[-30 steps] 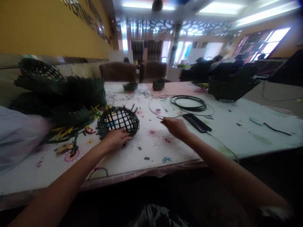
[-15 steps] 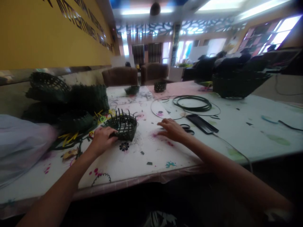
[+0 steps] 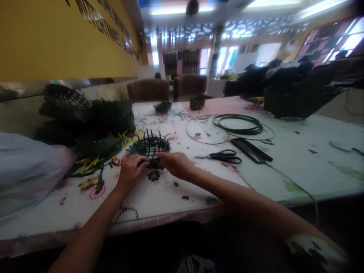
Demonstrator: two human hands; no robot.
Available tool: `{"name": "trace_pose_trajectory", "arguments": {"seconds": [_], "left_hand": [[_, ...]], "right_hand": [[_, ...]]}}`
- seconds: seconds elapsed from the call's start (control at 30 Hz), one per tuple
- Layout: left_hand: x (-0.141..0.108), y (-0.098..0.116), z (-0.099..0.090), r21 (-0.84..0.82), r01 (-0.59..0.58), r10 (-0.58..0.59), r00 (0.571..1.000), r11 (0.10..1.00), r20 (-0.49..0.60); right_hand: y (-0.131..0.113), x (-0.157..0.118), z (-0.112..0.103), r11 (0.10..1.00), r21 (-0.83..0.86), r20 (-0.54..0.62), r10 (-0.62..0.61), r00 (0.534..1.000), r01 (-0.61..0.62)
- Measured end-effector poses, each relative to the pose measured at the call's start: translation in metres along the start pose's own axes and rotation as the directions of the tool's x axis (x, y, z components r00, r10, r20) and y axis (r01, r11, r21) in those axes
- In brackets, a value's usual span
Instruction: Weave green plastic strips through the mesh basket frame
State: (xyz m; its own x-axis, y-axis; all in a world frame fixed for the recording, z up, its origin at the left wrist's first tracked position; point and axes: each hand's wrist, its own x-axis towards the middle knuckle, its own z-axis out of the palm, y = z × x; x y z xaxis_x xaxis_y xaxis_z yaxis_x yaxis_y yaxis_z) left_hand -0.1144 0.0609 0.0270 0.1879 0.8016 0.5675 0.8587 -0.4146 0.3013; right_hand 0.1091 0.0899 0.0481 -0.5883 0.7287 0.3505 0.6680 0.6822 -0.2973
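Note:
A small dark green woven basket [image 3: 152, 146] stands on the flowered tablecloth, with loose strip ends sticking up along its far side. My left hand [image 3: 131, 167] grips its near left rim, thumb towards me. At the near right rim, my right hand [image 3: 176, 165] has its fingers closed on the basket's edge; the fingertips are partly hidden. To the right of that hand lie black-handled scissors [image 3: 226, 156], their blades pointing left. Beyond them is a coil of green strip [image 3: 239, 125].
A black phone [image 3: 251, 150] with a cable lies right of the scissors. Stacked green baskets [image 3: 112, 115] and a whitish plastic bag [image 3: 28, 174] are at the left. Two small baskets stand farther back, a large basket [image 3: 298, 100] at far right. Strip scraps litter the cloth.
My right hand has moved left from beside the scissors to the basket's near rim, uncovering the scissors. My left hand stays on the basket. The view has shifted slightly.

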Motion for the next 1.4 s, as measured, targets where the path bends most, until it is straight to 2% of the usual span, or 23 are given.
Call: {"name": "trace_pose_trajectory", "arguments": {"seconds": [0.13, 0.3, 0.47, 0.57, 0.7, 0.9, 1.07, 1.17, 1.3, 1.4], "left_hand": [[-0.004, -0.007, 0.003, 0.023, -0.040, 0.040, 0.999, 0.999, -0.006], [-0.003, -0.011, 0.001, -0.056, -0.054, 0.054, 0.999, 0.997, 0.002], [0.004, 0.000, 0.004, -0.063, -0.028, 0.026, 0.999, 0.998, -0.031], [0.010, 0.009, 0.010, -0.053, -0.019, 0.018, 0.999, 0.998, -0.032], [0.020, 0.014, 0.016, -0.060, -0.031, 0.027, 0.997, 0.998, -0.070], [0.034, 0.010, 0.017, -0.090, -0.023, 0.013, 0.994, 0.996, -0.113], [0.040, 0.008, 0.015, -0.083, -0.030, 0.019, 0.992, 0.996, -0.128], [0.047, 0.008, 0.013, -0.058, -0.074, 0.066, 0.989, 0.996, -0.130], [0.062, 0.014, 0.004, -0.037, -0.182, 0.177, 0.978, 0.983, -0.108], [0.075, 0.024, -0.004, -0.037, -0.224, 0.221, 0.973, 0.974, -0.071]], "right_hand": [[-0.009, 0.009, 0.009, 0.991, -0.115, 0.092, 0.082, 0.992, -0.071], [0.000, 0.011, 0.022, 0.979, -0.148, 0.040, 0.145, 0.989, -0.138], [0.014, 0.010, 0.023, 0.980, -0.108, 0.009, 0.168, 0.986, -0.166], [0.022, 0.010, 0.021, 0.982, -0.044, -0.025, 0.185, 0.982, -0.186], [0.032, 0.011, 0.019, 0.970, 0.125, -0.105, 0.221, 0.970, -0.207], [0.043, 0.014, 0.017, 0.906, 0.403, -0.171, 0.214, 0.962, -0.130], [0.044, 0.013, 0.017, 0.885, 0.462, -0.234, 0.195, 0.952, -0.067], [0.043, 0.011, 0.014, 0.902, 0.432, -0.352, 0.186, 0.918, -0.017], [0.045, 0.010, 0.003, 0.943, 0.324, -0.555, 0.125, 0.822, 0.075], [0.050, 0.011, -0.009, 0.948, 0.277, -0.614, 0.050, 0.788, 0.155]]}}
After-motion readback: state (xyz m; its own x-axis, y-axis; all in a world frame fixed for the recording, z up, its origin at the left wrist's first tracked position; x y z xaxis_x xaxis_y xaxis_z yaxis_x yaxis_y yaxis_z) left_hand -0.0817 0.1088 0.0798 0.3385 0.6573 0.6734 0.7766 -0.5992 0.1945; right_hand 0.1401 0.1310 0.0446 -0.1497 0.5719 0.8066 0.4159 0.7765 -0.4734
